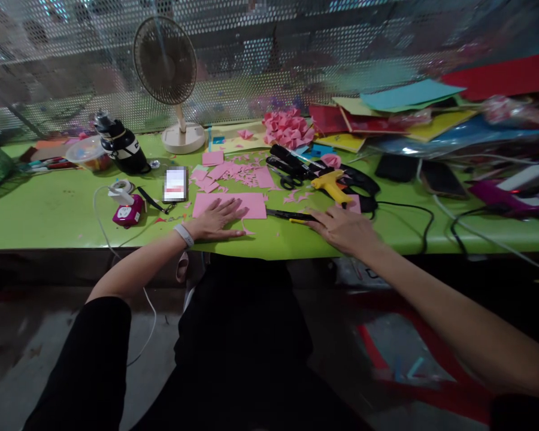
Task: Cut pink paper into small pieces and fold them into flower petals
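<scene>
My left hand lies flat with fingers spread on a pink sheet of paper near the front edge of the green table. My right hand has its fingers over the near end of a pair of dark scissors with a yellow part, lying beside the sheet's right edge. How firmly they are gripped cannot be made out. A yellow glue gun rests just beyond my right hand, over another pink piece of paper. Pink paper scraps are scattered behind the sheet.
A fan, black bottle and lit phone stand or lie to the left. Pink folded paper flowers are heaped at the back. Black-handled scissors lie mid-table. Coloured sheets and cables occupy the right.
</scene>
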Motion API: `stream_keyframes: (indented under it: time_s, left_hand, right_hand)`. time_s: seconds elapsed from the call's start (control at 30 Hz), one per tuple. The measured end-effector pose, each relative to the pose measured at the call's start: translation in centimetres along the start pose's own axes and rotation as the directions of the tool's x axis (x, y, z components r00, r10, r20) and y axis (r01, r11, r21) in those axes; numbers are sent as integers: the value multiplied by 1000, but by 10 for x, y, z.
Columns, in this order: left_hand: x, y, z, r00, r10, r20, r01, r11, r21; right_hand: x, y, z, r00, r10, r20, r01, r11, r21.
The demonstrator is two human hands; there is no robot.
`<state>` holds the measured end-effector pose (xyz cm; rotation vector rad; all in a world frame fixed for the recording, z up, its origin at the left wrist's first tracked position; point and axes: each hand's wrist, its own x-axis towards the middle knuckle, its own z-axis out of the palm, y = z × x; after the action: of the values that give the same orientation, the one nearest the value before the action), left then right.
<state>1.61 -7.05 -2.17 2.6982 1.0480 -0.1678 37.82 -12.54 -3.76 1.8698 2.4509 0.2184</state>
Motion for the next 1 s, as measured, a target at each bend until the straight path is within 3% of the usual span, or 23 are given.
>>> stream_keyframes:
  time_s: [0.23,0.47,0.6,0.8,1.0]
  left_hand:
    - [3,-3,2,1000,10,16,-10,1000,11]
    - [4,-3,3,1000,7,0,-7,999,34]
    - [3,-2,2,1000,15,-10,-14,999,32]
    - [2,-1,0,1000,-3,2,3,1000,14]
    - [4,-1,3,1000,0,-7,1,1000,13]
  right_hand:
    - [0,-7,9,990,-69,-124,71,997,8]
    - [-7,12,25,969,-133,-207,140,990,21]
    - [-10,10,29,957,-116,-267,119,993,-6]
    - [0,-9,26,961,-115,-251,122,992,14]
    - [-7,-4,30,956,-134,-259,139,990,2]
